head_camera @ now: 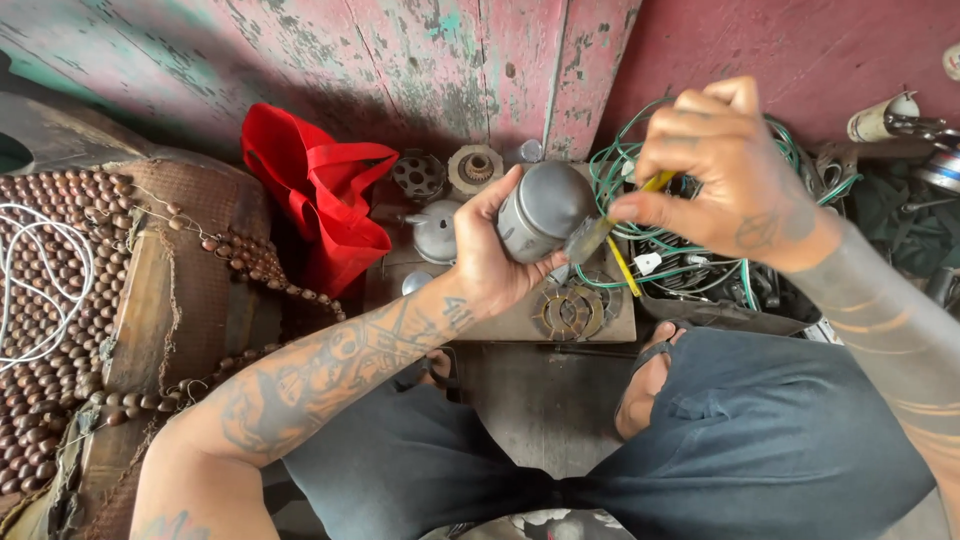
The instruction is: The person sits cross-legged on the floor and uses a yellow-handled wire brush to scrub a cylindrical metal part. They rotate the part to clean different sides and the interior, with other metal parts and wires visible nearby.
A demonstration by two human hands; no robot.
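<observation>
Looking steeply down from the head, close above both forearms and the knees (700, 440). Facing forward toward the worn pink wall (420, 60) at the top edge. Taking in the beaded seat (60, 300) at left.

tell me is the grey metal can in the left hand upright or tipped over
Tipped. The grey metal can lies sideways in the left hand, its rounded end facing the camera, while the right hand holds a yellow-handled tool against it.

Soft, even daylight fell on my work, bright without glare. Shadow pooled behind the red bag (322, 195) and under my knees. The view bowed at its edges; my right hand (722, 172) blurred slightly.
</observation>
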